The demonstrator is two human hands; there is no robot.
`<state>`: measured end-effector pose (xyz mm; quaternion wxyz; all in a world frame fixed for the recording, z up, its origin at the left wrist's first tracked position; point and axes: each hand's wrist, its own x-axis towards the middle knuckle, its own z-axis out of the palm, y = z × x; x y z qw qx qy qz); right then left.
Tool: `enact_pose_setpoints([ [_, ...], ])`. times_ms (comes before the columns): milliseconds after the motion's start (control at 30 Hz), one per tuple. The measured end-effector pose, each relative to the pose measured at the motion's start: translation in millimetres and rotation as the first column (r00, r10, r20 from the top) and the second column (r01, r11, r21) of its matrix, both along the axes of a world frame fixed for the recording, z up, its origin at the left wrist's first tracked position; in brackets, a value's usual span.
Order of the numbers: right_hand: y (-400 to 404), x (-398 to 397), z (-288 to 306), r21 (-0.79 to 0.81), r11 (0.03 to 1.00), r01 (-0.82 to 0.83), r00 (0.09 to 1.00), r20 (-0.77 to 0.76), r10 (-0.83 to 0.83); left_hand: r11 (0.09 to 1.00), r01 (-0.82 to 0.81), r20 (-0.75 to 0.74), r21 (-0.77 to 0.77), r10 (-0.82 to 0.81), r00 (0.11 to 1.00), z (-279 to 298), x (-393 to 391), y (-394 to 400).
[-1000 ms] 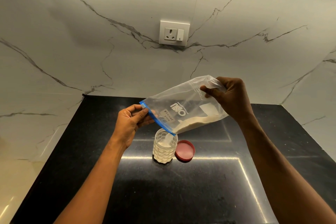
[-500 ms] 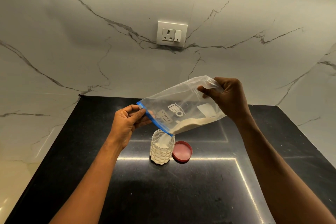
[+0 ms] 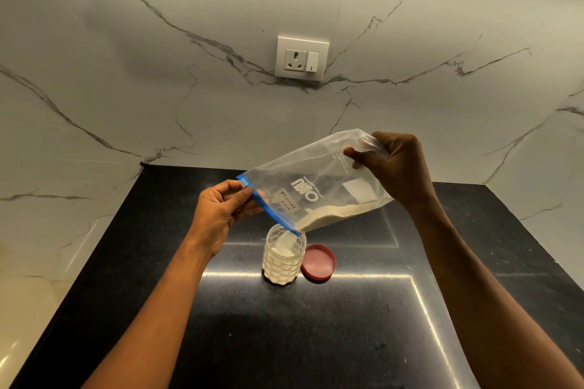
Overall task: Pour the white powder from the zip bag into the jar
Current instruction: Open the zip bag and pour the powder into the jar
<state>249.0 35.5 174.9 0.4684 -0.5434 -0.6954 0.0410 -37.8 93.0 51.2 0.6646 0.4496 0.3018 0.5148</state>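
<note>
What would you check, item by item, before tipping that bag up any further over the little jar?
1. Bag mouth over the jar opening: ok. The low corner of the zip bag sits right above the jar.
2. Powder landing inside: ok. The white powder streams into the jar; none shows on the black counter.
3. Room left in the jar: ok, a clear band remains near the rim.
4. Grip on the bag: ok. The left hand pinches the blue zip edge, the right hand holds the bunched bottom.
5. Red lid out of the way: ok, lying beside the jar.
6. Jar steady: cannot tell; nothing holds it.
</note>
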Motion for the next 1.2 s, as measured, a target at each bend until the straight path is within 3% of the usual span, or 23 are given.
enact_pose_setpoints([
  [1200,-1.4,-9.0,8.8,-0.012,1.000,-0.010,1.000,0.021,0.010,1.000,-0.006,0.005,-0.010,0.006,1.000,-5.3,-3.4,0.6],
])
